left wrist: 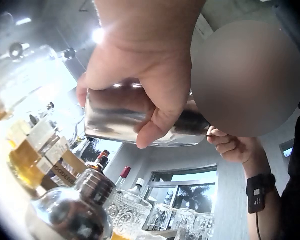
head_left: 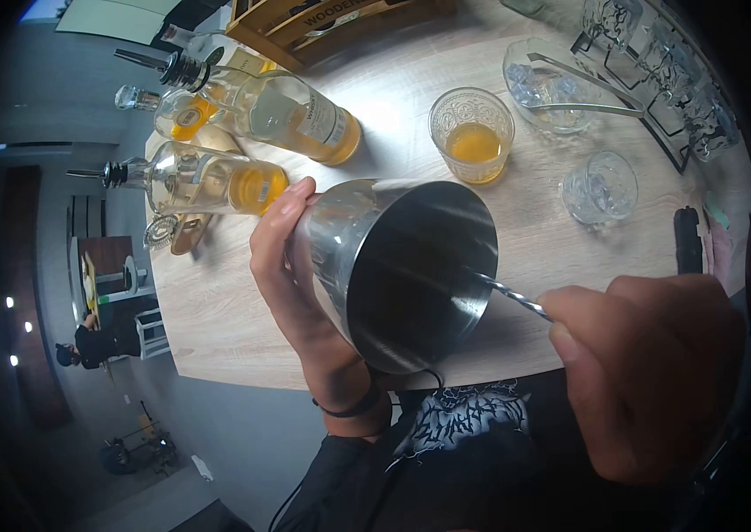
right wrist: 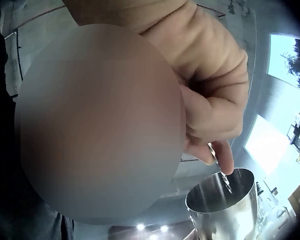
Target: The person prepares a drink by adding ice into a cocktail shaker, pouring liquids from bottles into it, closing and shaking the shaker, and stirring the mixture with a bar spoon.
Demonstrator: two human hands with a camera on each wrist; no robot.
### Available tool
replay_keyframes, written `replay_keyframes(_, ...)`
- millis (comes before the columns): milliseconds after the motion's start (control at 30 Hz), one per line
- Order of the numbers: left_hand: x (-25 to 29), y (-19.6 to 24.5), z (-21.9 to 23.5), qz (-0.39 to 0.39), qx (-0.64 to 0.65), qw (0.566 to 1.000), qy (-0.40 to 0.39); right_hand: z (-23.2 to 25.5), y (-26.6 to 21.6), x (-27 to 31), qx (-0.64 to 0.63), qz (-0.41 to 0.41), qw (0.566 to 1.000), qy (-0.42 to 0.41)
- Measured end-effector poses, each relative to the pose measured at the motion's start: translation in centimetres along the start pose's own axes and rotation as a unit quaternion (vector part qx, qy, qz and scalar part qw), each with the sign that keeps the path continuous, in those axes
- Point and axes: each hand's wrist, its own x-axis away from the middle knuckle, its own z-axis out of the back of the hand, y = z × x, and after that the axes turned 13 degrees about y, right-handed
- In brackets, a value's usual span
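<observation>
A metal shaker tin (head_left: 331,232) leans with its wide mouth toward the head camera. My left hand (head_left: 291,266) grips it from the side; in the left wrist view, fingers and thumb of the left hand (left wrist: 145,75) wrap the polished wall. Between thumb and fingers, my right hand (head_left: 650,363) pinches the twisted shaft of a bar spoon (head_left: 515,296). The spoon's lower part goes into the tin and is hidden in its dark inside. From the right wrist, the spiral shaft (right wrist: 220,170) slants down past the rim of the tin (right wrist: 225,220).
Beyond the tin stand a patterned glass (head_left: 471,120) with amber liquid and a glass with ice (head_left: 600,188). Tongs (head_left: 593,84) lie across an ice bowl (head_left: 539,111). Pour-spout bottles (head_left: 291,115), a strainer (head_left: 161,232) and a wooden crate (head_left: 278,44) are at the left and back.
</observation>
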Motion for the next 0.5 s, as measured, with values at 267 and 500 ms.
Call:
replay_keyframes(267, -0.3, 0.7, 0.0, 0.031, 0.009, 0.999, 0.034, -0.2, 1.8, -1.2, -0.124, -0.033, 0.992, 0.003)
replay_keyframes(500, 0.0, 0.4, -0.1, 0.014, 0.031, 0.998, 0.056, -1.4, 3.1, -2.2, -0.322, -0.089, 0.941, -0.042)
